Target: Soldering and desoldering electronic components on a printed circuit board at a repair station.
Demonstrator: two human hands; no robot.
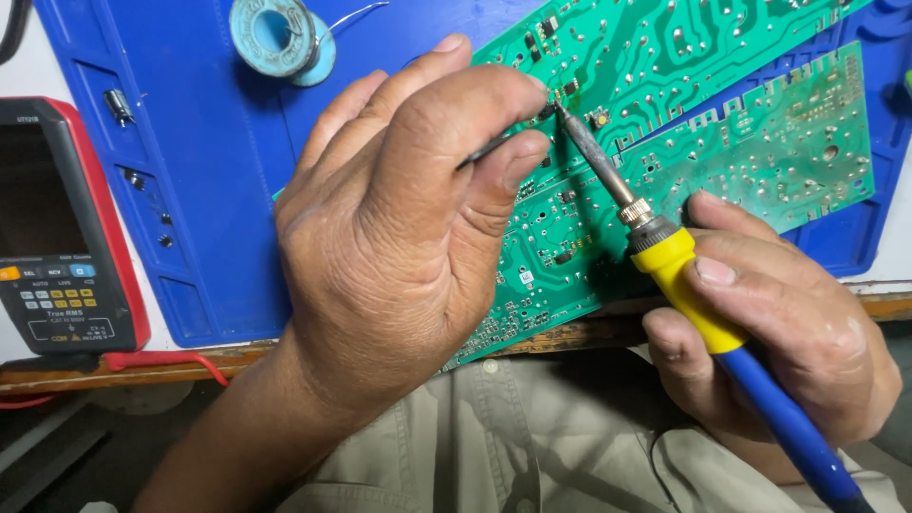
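left hand [399,228]: fingers curled, thumb and forefinger pinched shut on thin metal tweezers [489,149], whose tips reach the same spot as the iron's tip.
right hand [769,323]: fingers wrapped closed around the soldering iron [689,294], held like a pen at its yellow collar, the blue handle running off to the near right.
iron tip [570,123]: touching the near circuit board [560,237] at a small part, right beside the tweezer tips.
near circuit board: green, flat on the blue mat [209,190], its near edge over the bench edge.
far circuit board [779,142]: green, to the right, partly overlapping the near one.
handling: the iron looks light and stiff, with the metal shaft likely hot, so the grip belongs on the yellow and blue handle only; the tiny part looks fragile and easy to lose, best taken by the tweezers; the board looks rigid but thin, best held by its edges.
solder spool [282,38]: far left on the mat, untouched.
meter [62,228]: red and black, at the far left edge.
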